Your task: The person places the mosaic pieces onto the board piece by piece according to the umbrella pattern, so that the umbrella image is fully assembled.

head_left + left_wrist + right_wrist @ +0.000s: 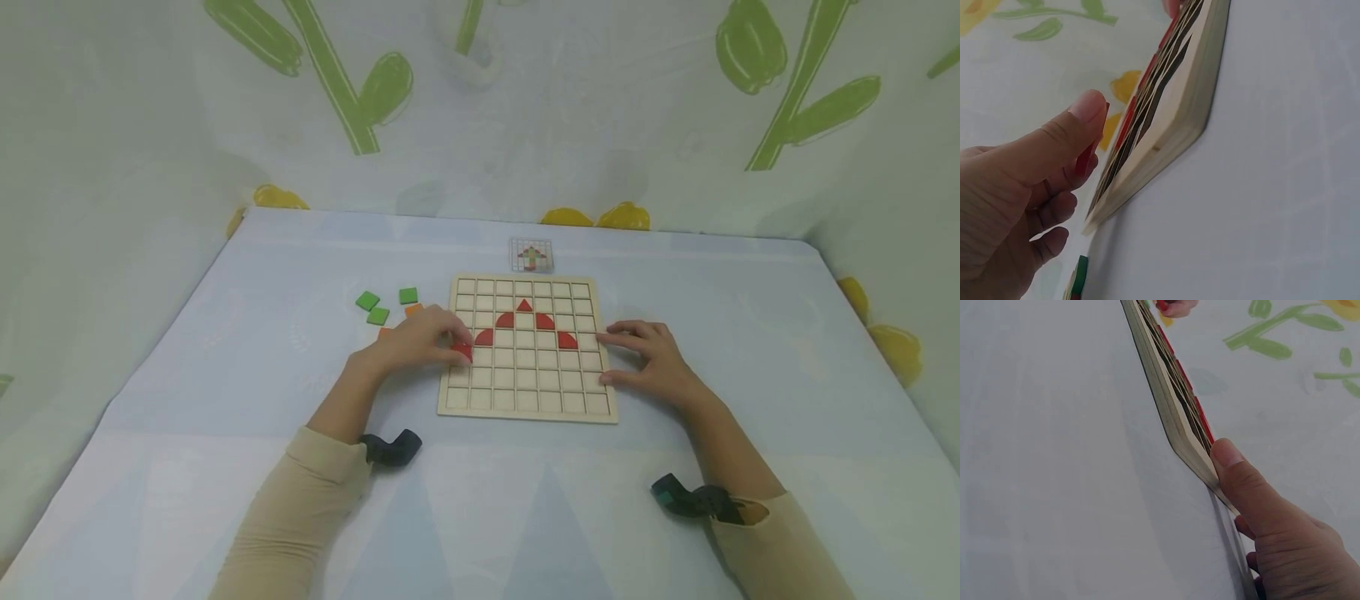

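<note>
Three green square tiles (378,317) lie leftmost of the loose pieces on the pale tabletop (495,492). Just right of them, orange tiles (414,309) show in part, the rest hidden by the left hand (408,343). Left grip: thumb and fingertip together, clamped on a red piece (463,352). That piece is at the left column of the wooden grid board (525,416); whether it touches the wood cannot be told. On the board, left to right: two red curved-edge pieces (506,320) stepping up, a red triangle (524,305) in the middle column as the peak, then two more red curved-edge pieces (544,322) stepping down. All five sit in cells. Just beyond the far edge, near the middle, is a small card (532,255) printed with a grid and a red-and-green figure. Rightmost, the right hand (651,360) touches the board's right edge; right grip: thumb and fingers apart, fingers fairly straight, thumb on the rim.
</note>
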Demonstrator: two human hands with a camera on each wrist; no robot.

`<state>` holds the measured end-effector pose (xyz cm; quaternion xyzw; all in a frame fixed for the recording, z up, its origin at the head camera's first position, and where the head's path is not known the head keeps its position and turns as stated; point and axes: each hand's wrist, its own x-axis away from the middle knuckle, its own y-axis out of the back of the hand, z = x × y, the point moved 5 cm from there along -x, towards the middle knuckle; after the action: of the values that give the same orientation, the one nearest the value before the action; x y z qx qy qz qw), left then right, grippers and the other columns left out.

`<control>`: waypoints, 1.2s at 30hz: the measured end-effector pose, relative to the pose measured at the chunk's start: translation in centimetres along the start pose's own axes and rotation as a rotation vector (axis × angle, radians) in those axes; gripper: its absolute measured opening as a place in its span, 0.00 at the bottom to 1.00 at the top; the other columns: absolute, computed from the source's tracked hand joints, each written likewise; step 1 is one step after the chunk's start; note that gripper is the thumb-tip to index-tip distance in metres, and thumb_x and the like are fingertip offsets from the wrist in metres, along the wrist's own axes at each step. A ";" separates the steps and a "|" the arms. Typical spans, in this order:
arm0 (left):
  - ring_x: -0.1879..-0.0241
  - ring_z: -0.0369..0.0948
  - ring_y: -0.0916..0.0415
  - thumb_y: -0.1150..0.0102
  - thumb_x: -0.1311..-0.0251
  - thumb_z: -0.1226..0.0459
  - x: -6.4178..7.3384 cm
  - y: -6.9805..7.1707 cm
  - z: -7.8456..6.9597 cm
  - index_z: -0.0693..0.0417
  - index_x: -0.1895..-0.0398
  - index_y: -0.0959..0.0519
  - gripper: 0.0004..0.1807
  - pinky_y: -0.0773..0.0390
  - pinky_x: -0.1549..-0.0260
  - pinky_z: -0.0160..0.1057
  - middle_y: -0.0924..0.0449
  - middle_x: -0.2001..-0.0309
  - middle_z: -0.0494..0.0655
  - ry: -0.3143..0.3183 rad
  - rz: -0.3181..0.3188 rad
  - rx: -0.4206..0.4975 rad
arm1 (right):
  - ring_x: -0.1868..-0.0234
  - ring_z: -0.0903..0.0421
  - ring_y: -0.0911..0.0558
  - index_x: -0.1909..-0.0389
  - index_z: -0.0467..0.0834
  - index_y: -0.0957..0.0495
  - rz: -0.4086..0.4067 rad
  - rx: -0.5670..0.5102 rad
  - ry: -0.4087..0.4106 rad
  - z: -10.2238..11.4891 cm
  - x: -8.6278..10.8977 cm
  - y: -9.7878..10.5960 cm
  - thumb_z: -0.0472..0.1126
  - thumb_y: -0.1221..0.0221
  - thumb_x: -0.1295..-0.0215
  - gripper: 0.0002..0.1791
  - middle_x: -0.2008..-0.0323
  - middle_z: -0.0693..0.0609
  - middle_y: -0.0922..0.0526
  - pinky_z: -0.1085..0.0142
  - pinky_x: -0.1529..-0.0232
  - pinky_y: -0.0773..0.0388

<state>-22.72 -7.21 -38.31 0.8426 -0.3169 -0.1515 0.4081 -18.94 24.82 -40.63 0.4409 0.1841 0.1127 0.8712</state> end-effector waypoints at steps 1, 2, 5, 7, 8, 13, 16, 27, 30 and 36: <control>0.59 0.40 0.31 0.27 0.54 0.57 -0.1 -0.2 -0.1 0.51 0.62 0.16 0.15 0.32 0.55 0.40 0.18 0.62 0.40 -0.003 0.009 0.000 | 0.45 0.41 0.38 0.46 0.42 0.22 0.000 0.000 0.000 0.0 0.0 0.0 0.44 0.27 0.58 0.34 0.45 0.40 0.28 0.46 0.50 0.42; 0.60 0.40 0.31 0.27 0.54 0.57 -0.1 -0.3 -0.2 0.50 0.62 0.16 0.15 0.33 0.55 0.39 0.18 0.63 0.40 -0.002 0.021 -0.001 | 0.45 0.41 0.38 0.46 0.41 0.22 -0.001 -0.001 0.000 0.0 0.0 0.0 0.44 0.27 0.58 0.34 0.45 0.40 0.28 0.45 0.50 0.42; 0.61 0.40 0.32 0.28 0.54 0.55 -0.4 -0.9 -0.6 0.49 0.63 0.16 0.15 0.32 0.57 0.39 0.20 0.64 0.38 0.003 0.058 0.001 | 0.45 0.41 0.38 0.46 0.42 0.22 -0.004 -0.003 0.003 -0.1 0.1 -0.1 0.44 0.27 0.58 0.33 0.45 0.40 0.28 0.46 0.50 0.43; 0.61 0.39 0.33 0.28 0.53 0.53 -0.4 -1.4 -0.7 0.46 0.62 0.17 0.15 0.31 0.59 0.37 0.21 0.65 0.37 0.019 0.083 -0.003 | 0.45 0.41 0.38 0.46 0.42 0.22 -0.006 -0.005 0.005 -0.1 0.1 -0.1 0.44 0.27 0.58 0.33 0.45 0.40 0.28 0.46 0.50 0.43; 0.61 0.39 0.33 0.29 0.53 0.52 -0.4 -1.5 -0.8 0.46 0.62 0.17 0.15 0.31 0.60 0.37 0.22 0.65 0.36 0.029 0.095 0.008 | 0.45 0.40 0.38 0.46 0.42 0.22 -0.007 -0.006 0.007 -0.1 0.1 -0.1 0.44 0.27 0.58 0.33 0.45 0.40 0.28 0.46 0.50 0.43; 0.60 0.38 0.32 0.30 0.51 0.53 -0.5 -2.3 -1.6 0.44 0.61 0.18 0.14 0.28 0.60 0.37 0.24 0.64 0.36 0.018 0.137 0.044 | 0.45 0.41 0.38 0.46 0.42 0.22 -0.007 -0.007 0.006 -0.1 0.1 0.0 0.44 0.27 0.58 0.33 0.45 0.40 0.28 0.46 0.50 0.42; 0.61 0.38 0.31 0.29 0.51 0.54 -0.7 -2.9 -2.0 0.45 0.62 0.17 0.14 0.28 0.60 0.36 0.23 0.65 0.36 -0.009 0.162 0.073 | 0.45 0.41 0.38 0.46 0.41 0.22 -0.007 -0.005 0.007 0.0 0.1 0.1 0.44 0.27 0.57 0.33 0.45 0.40 0.28 0.46 0.51 0.42; 0.64 0.33 0.29 0.29 0.54 0.50 -1.1 -4.4 -3.3 0.42 0.64 0.18 0.15 0.28 0.60 0.34 0.23 0.68 0.31 -0.104 0.171 0.027 | 0.47 0.41 0.37 0.47 0.40 0.22 -0.023 -0.016 0.037 0.2 0.0 0.3 0.42 0.26 0.59 0.33 0.46 0.39 0.27 0.48 0.52 0.42; 0.65 0.31 0.30 0.28 0.55 0.49 -1.1 -4.6 -3.7 0.41 0.65 0.18 0.15 0.31 0.59 0.34 0.23 0.69 0.29 -0.148 0.151 -0.024 | 0.47 0.41 0.37 0.47 0.40 0.22 -0.025 -0.017 0.049 0.3 0.0 0.3 0.43 0.26 0.59 0.33 0.46 0.39 0.27 0.48 0.52 0.42; 0.65 0.30 0.30 0.27 0.56 0.49 -1.0 -4.8 -4.3 0.40 0.64 0.17 0.16 0.33 0.58 0.35 0.24 0.70 0.28 -0.188 0.135 -0.051 | 0.47 0.41 0.36 0.47 0.40 0.22 -0.024 -0.014 0.053 0.4 0.0 0.3 0.42 0.26 0.59 0.33 0.47 0.39 0.27 0.48 0.51 0.42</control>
<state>-19.33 -1.74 -39.41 0.7910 -0.4057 -0.2098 0.4071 -18.73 24.73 -40.13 0.4296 0.2115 0.1152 0.8703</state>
